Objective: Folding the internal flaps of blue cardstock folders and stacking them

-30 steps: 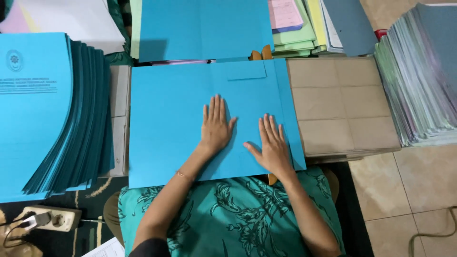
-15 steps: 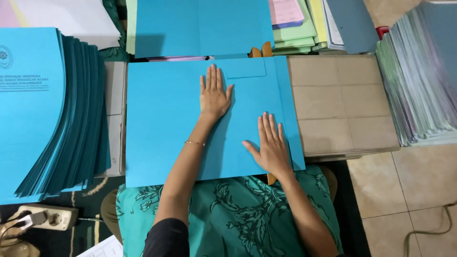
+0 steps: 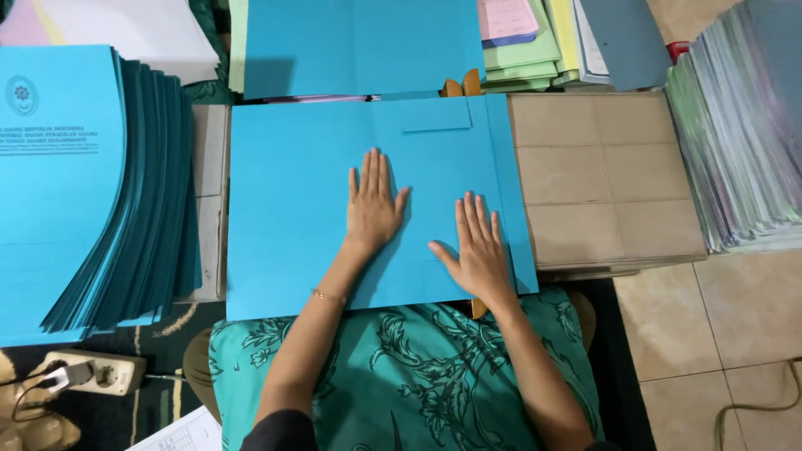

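A large blue paper folder [image 3: 284, 200] lies flat in front of me on a low surface. My left hand [image 3: 373, 203] presses flat on its middle, fingers spread and pointing away from me. My right hand [image 3: 478, 246] lies flat beside it, lower and to the right, near the folder's right flap. A small rectangular tab [image 3: 436, 115] shows at the folder's top edge. Neither hand grips anything.
A thick fanned stack of blue folders [image 3: 92, 184] sits at the left. Another blue folder [image 3: 359, 46] lies beyond. A brown cardboard box [image 3: 601, 175] is at the right, then a stack of grey-green papers [image 3: 743, 125]. A power strip [image 3: 92, 372] lies on the floor.
My left hand slid up the folder away from me, then came back down toward its middle. My right hand stayed pressed in about the same spot.
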